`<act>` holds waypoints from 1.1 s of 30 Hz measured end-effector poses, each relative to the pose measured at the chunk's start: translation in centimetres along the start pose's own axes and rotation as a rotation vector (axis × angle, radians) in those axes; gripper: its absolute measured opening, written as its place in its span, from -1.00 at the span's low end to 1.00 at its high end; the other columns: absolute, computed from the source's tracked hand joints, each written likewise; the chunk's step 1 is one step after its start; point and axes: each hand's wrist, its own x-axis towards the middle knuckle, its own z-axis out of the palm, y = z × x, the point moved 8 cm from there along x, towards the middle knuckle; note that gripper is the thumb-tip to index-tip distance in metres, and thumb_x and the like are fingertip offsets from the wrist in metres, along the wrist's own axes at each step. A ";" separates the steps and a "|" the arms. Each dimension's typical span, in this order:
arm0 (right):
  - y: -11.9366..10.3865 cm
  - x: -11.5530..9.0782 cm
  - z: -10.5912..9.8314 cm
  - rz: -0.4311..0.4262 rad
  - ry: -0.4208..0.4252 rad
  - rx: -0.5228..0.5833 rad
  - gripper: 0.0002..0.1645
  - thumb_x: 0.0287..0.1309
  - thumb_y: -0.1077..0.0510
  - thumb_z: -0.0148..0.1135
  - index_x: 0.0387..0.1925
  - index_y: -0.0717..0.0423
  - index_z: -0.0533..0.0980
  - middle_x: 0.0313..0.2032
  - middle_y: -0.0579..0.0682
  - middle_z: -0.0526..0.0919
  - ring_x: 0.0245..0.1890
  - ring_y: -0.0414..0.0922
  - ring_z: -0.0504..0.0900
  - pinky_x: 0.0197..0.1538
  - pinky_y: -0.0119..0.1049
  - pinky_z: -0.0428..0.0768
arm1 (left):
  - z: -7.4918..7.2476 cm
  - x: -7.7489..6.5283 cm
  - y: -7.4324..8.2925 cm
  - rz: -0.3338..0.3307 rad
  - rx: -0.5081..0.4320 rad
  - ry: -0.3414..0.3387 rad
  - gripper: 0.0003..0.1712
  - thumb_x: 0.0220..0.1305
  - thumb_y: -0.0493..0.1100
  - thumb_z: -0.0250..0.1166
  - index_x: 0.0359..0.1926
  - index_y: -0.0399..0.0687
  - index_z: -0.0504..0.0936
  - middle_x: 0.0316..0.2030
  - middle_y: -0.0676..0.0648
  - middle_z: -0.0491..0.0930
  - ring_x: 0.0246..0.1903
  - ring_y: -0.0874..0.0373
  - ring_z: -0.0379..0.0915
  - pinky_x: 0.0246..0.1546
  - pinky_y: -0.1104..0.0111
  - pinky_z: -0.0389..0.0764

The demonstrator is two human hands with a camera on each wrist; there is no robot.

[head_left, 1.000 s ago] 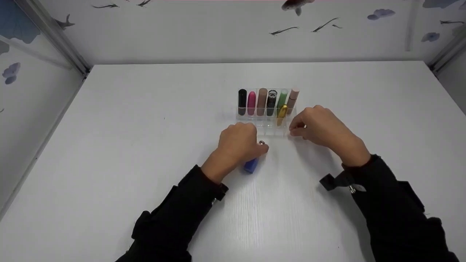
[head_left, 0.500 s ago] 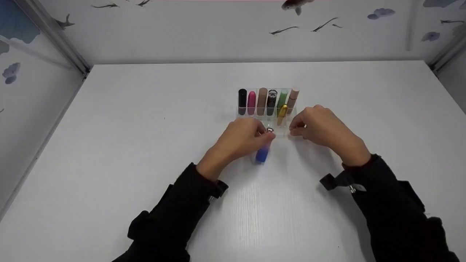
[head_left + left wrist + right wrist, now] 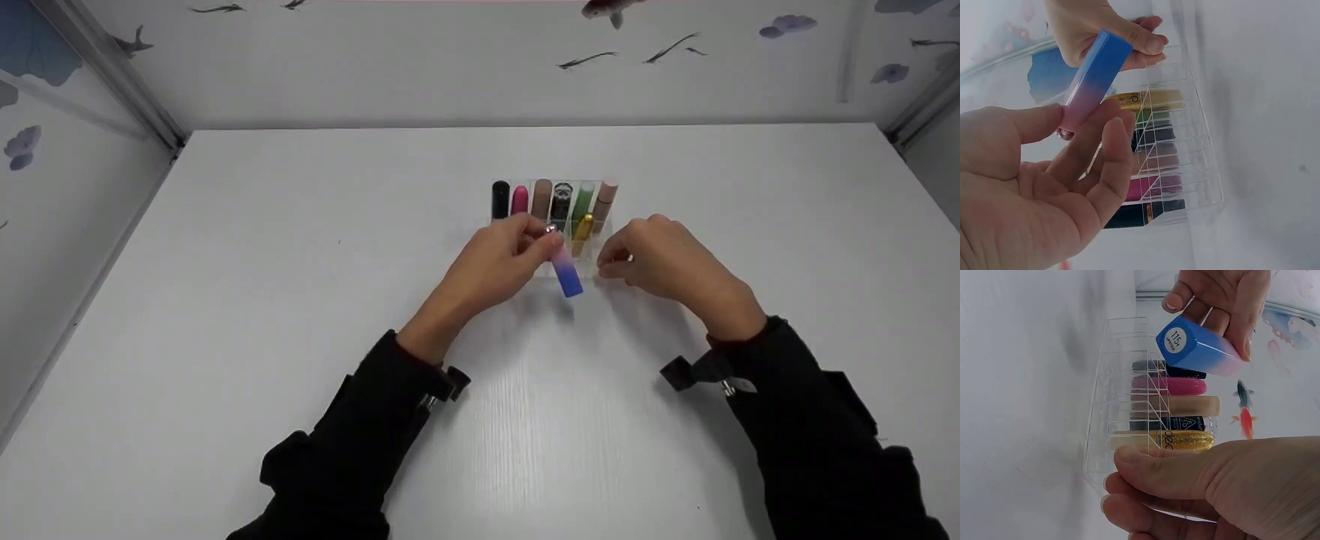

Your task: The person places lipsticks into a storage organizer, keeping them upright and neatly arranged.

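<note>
My left hand pinches a blue-to-pink lipstick between thumb and fingers, raised above the front of a clear lipstick organizer. The lipstick tilts, its blue base facing forward and down; a round label on that base reads "115" and "LIPSTICK" in the right wrist view. At the organizer's right end, my right hand holds the side wall, thumb and fingertips around it. A gold tube stands in the organizer in front of the back row, near the right hand.
The organizer's back row holds several tubes, among them a black one, a pink one, a brown one, a green one and a beige one. A white patterned wall closes off the table's far side.
My left hand has lifted the lipstick from the table before the organizer and carried it forward and right, its base swinging to the right. The right hand has stayed in place.
</note>
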 end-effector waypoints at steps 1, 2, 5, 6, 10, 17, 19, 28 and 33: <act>0.0 0.0 0.0 -0.003 0.002 0.000 -0.87 0.18 0.33 0.42 -0.21 0.21 0.77 -0.35 0.07 0.78 -0.41 -0.08 0.66 -0.28 -0.12 0.64 | -0.2 0.0 0.0 0.002 -0.011 0.013 -0.64 0.52 0.05 0.17 0.06 -0.13 0.60 -0.22 -0.05 0.63 -0.25 0.15 0.46 -0.27 0.38 0.47; 0.0 0.0 0.0 -0.005 0.005 0.000 -0.87 0.18 0.33 0.42 -0.22 0.21 0.77 -0.35 0.07 0.78 -0.41 -0.07 0.66 -0.28 -0.11 0.64 | -0.3 0.0 0.0 0.003 -0.019 0.024 -0.64 0.52 0.05 0.18 0.07 -0.13 0.60 -0.23 -0.05 0.60 -0.25 0.14 0.44 -0.27 0.38 0.47; 0.0 0.0 -0.1 -0.005 0.008 0.000 -0.87 0.17 0.33 0.42 -0.23 0.21 0.77 -0.35 0.06 0.78 -0.40 -0.07 0.65 -0.28 -0.11 0.63 | -0.7 0.1 -0.1 0.013 -0.054 0.057 -0.63 0.51 0.05 0.20 0.07 -0.14 0.62 -0.20 -0.04 0.60 -0.20 0.14 0.46 -0.21 0.39 0.50; 0.0 0.0 -0.1 -0.006 0.008 -0.001 -0.87 0.17 0.33 0.42 -0.23 0.20 0.77 -0.36 0.05 0.78 -0.40 -0.07 0.65 -0.28 -0.11 0.63 | -0.8 0.2 -0.1 0.018 -0.072 0.068 -0.62 0.51 0.04 0.20 0.08 -0.14 0.63 -0.18 -0.04 0.61 -0.19 0.14 0.47 -0.17 0.40 0.51; 0.0 0.1 0.1 -0.018 -0.016 -0.001 -0.88 0.19 0.33 0.41 -0.22 0.21 0.76 -0.36 0.04 0.78 -0.42 -0.09 0.66 -0.30 -0.13 0.61 | -1.2 0.3 -0.1 0.060 -0.145 0.114 -0.62 0.51 0.02 0.20 0.09 -0.17 0.64 -0.12 -0.08 0.65 -0.14 0.13 0.52 -0.07 0.39 0.55; 0.0 -0.7 -1.3 -0.027 0.006 0.041 -0.78 0.29 0.28 0.33 -0.05 0.23 0.71 -0.36 0.08 0.76 -0.47 -0.09 0.70 -0.37 -0.19 0.59 | -1.4 0.6 -0.3 0.089 -0.214 0.164 -0.62 0.50 0.00 0.23 0.08 -0.20 0.65 -0.12 -0.12 0.67 -0.17 0.12 0.53 -0.06 0.40 0.56; -0.2 -1.0 -2.4 -0.040 0.080 0.090 -0.79 0.38 0.20 0.28 -0.06 0.19 0.71 -0.41 0.05 0.75 -0.49 -0.07 0.70 -0.40 -0.23 0.57 | -1.4 0.7 -0.3 0.086 -0.223 0.171 -0.63 0.50 0.00 0.22 0.08 -0.20 0.65 -0.13 -0.09 0.67 -0.16 0.12 0.52 -0.06 0.40 0.56; -2.1 -1.1 -2.6 -0.187 0.069 0.283 -0.51 0.53 -0.17 0.01 -0.10 0.13 0.65 -0.40 0.02 0.73 -0.50 -0.14 0.69 -0.34 -0.26 0.62 | -1.5 0.6 -0.9 0.049 -0.339 0.192 -0.62 0.49 0.02 0.24 0.05 -0.20 0.65 -0.16 -0.10 0.67 -0.09 0.01 0.57 0.02 0.27 0.59; -2.6 -1.2 -1.1 -0.213 -0.068 0.309 -0.57 0.53 -0.11 0.06 -0.07 0.15 0.63 -0.32 0.05 0.72 -0.42 -0.06 0.70 -0.31 -0.24 0.59 | -1.6 0.6 -0.9 0.056 -0.361 0.188 -0.61 0.49 0.02 0.23 0.05 -0.23 0.65 -0.17 -0.08 0.69 -0.03 -0.07 0.60 0.08 0.17 0.58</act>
